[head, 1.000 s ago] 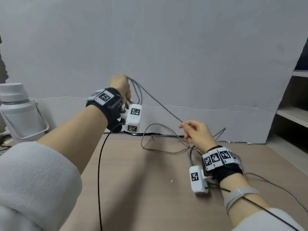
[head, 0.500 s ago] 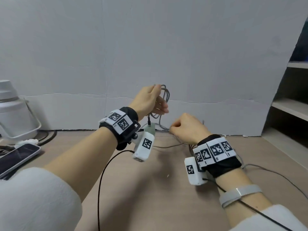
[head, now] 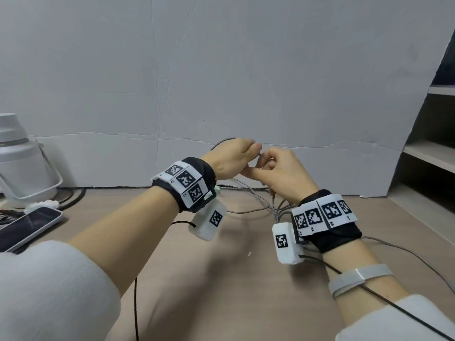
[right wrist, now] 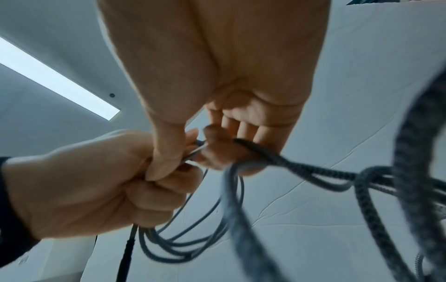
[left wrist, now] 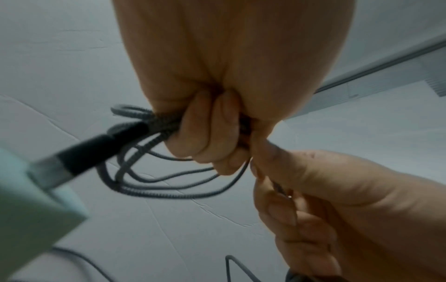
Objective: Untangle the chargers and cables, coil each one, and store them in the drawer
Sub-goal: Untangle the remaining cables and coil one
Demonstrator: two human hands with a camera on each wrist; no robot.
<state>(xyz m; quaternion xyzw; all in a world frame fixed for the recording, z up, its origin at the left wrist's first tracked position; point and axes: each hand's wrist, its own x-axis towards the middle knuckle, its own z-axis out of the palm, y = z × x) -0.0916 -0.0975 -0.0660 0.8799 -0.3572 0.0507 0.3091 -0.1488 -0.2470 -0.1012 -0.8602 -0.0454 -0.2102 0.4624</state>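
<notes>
Fingers [left wrist: 205, 133] of our left hand [head: 231, 157] are clenched around a bunch of loops of the grey braided charging cable [left wrist: 154, 183]; the loops hang out of the fist at centre-left of the left wrist view. Our right hand [head: 280, 173] pinches the next stretch of the same cable between thumb and forefinger, right against the left fist, just above centre in the head view. The black connector plugged into a pale green charger block [left wrist: 36, 209] dangles at lower left of the left wrist view.

Risks, as we judge them:
- The coil is held by a single fist. If we loosen it to take in the new turn, the loops may spring out and we recoil from scratch.
- The free length runs down to a heap of grey cables on the tan wooden desk [head: 246, 291], centre-right in the head view. A snag there could drag the heap or tighten a knot.
- The hanging charger block's weight could tug the first loops out.
- The black tether leads from the wrist cameras [head: 135, 303] cross the same area and could get wound in.
- We see no drawer; the open shelves [head: 433, 153] sit at the right edge.

Versus half a second ago: our hands were apart, the left raised with loops showing above it. Now they meet, the left hand has dropped slightly, and the white-cased phone [head: 27, 227] at the left edge shows more fully.
</notes>
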